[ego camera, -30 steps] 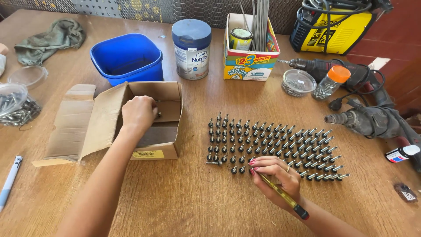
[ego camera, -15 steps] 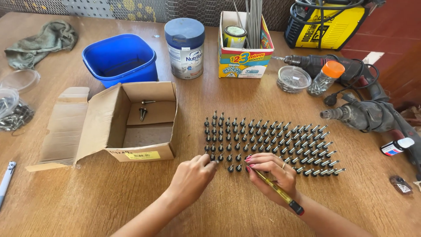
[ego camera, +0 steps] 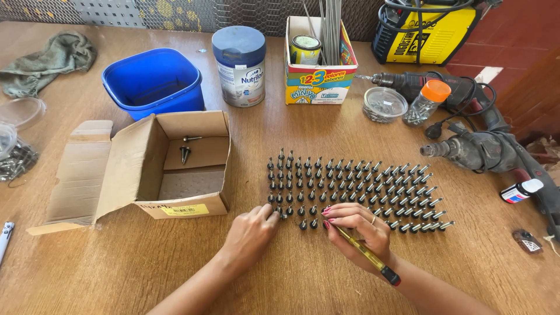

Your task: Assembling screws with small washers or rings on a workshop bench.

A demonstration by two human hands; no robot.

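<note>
Several rows of dark screws stand head-down on the wooden table. My left hand rests at the near left corner of the rows, its fingertips touching a screw there; whether it grips it I cannot tell. My right hand holds a yellow pencil with a dark end, fingertips beside the nearest row. An open cardboard box to the left holds two screws.
A blue tub, a round tin with a blue lid and a colourful carton with rods stand behind. Two power drills, a clear dish of screws and an orange-capped jar lie at right. A green rag lies far left.
My left hand has come out of the cardboard box and moved right to the near left corner of the screw rows. The right hand has stayed put with the pencil.
</note>
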